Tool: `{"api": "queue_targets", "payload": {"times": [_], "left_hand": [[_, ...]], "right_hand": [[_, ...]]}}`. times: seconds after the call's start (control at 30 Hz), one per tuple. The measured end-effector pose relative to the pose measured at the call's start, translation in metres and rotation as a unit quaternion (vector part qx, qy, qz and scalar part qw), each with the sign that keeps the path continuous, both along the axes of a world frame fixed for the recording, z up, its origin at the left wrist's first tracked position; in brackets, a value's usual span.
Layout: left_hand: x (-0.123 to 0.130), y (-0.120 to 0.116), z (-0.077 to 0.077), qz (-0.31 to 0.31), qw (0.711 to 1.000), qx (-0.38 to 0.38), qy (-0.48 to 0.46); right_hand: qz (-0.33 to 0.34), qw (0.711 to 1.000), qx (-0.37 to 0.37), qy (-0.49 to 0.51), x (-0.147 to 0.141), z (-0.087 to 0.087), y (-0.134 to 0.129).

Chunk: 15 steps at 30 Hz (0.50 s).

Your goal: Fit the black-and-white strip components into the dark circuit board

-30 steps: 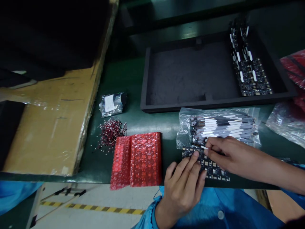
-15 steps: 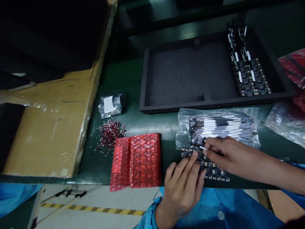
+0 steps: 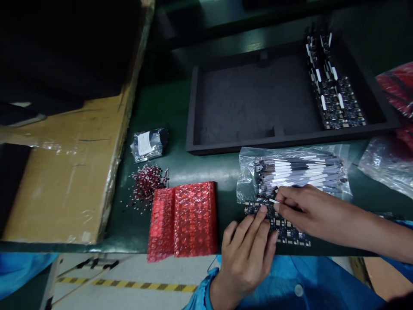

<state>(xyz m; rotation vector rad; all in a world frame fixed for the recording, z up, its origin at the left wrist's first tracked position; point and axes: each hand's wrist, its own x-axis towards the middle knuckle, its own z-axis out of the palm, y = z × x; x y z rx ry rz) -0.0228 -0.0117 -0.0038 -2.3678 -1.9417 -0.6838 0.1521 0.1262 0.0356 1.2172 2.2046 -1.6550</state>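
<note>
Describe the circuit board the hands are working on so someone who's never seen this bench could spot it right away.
Start at the big black foam tray on the green bench, then come toward the near edge, past the clear bag of grey strips. The dark circuit board lies flat under the left hand and right hand, alone outside the tray.

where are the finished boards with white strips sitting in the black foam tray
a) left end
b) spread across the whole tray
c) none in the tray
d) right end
d: the boards with white strips lie in a row along the right end of the black foam tray, whose left and middle floor shows bare.
</note>
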Motion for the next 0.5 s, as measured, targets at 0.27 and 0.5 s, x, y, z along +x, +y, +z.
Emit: {"api": "queue_targets", "payload": {"times": [0.27,0.5], "left_hand": [[0.0010,0.0026,0.0020,0.002,1.000,-0.003,0.012],[0.0029,0.0053,0.0079,0.005,0.999,0.005,0.041]], "right_hand": [[-0.004,1.000,0.025,0.014,-0.0003,-0.0018,-0.0025],[-0.001,1.000,0.010,0.006,0.0001,0.0011,-0.0032]]}}
